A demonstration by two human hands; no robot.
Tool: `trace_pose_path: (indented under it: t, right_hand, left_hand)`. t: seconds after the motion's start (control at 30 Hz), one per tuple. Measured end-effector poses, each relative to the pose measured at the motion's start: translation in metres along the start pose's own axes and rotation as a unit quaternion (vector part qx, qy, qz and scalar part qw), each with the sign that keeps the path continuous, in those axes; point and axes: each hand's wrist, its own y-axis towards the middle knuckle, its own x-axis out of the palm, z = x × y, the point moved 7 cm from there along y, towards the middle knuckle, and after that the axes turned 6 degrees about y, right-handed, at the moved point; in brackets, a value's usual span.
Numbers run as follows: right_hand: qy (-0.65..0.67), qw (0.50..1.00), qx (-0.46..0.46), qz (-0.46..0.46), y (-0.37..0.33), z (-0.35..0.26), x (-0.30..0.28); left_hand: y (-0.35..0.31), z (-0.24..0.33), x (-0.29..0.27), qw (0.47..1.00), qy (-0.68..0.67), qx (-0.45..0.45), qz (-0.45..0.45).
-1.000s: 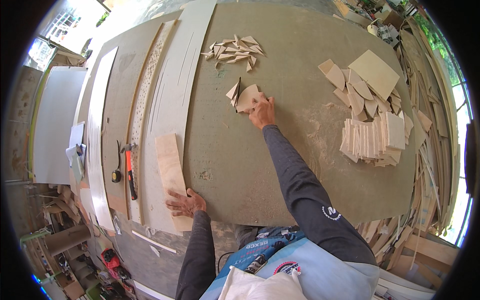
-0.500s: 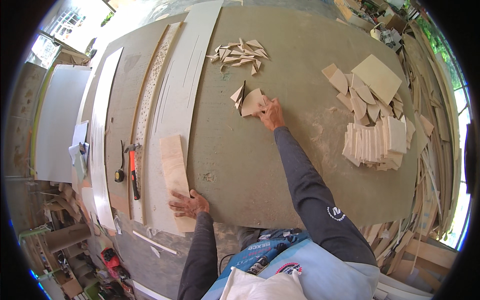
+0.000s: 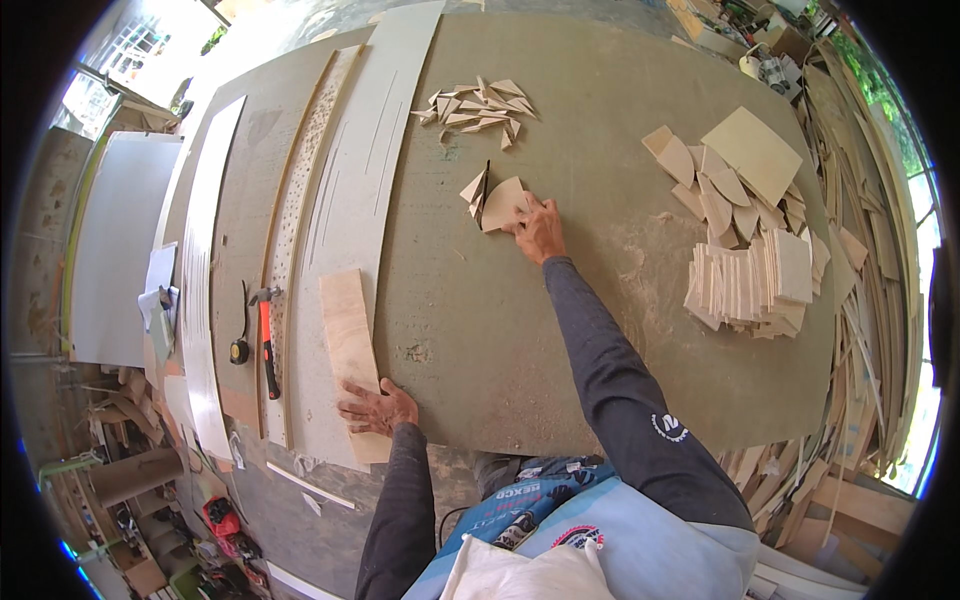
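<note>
The fan-shaped wooden piece (image 3: 504, 203) lies on the large table (image 3: 500, 340), to the right of the long white board (image 3: 365, 150). Its right end is hidden under the fingers of the person. Along its left side stands a dark narrow strip (image 3: 485, 195) (too thin for me to say what it is), which partly covers the small pointed pieces (image 3: 472, 192) behind it.

The right hand (image 3: 540, 230) has its fingers bent and near together upon the fan-shaped piece; if it pinches or only presses, I cannot tell, because the thumb is not clear to see. The left hand (image 3: 380, 408) is spread, with the back up, flat over the near part of a pale plank (image 3: 345, 320), which rests on the white board at its near end.

To the right of the white board, toward the far side, there is a heap of wooden slivers (image 3: 480, 110). Well apart from the board, by the table's right edge, are a square panel (image 3: 755, 155) over curved offcuts (image 3: 715, 190) and a stack of thin pieces (image 3: 750, 275). A wide stretch of table separates this stack from the right forearm. Left of the board lie a hammer (image 3: 265, 345) and a tape measure (image 3: 238, 350). The person's body hides some of the table's near edge.
</note>
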Motion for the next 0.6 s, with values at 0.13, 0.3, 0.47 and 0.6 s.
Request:
trace_pose_path:
  t: [0.13,0.3,0.47,0.6]
  right_hand:
    - [-0.018,1.0,-0.014,0.016,-0.001,-0.008,-0.005]
    - [-0.043,0.998,0.009,0.049,0.001,-0.004,0.003]
    - [-0.041,0.999,0.015,0.019,0.004,-0.001,0.012]
    - [-0.041,0.998,0.025,0.04,0.004,0.004,0.015]
  left_hand:
    - [-0.001,0.0,-0.002,1.0,0.001,0.0,-0.007]
    - [0.001,0.001,0.002,1.0,0.005,0.003,0.002]
    - [0.001,-0.002,0.003,1.0,0.003,0.003,0.004]
    - [0.0,0.001,0.0,1.0,-0.002,0.005,0.004]
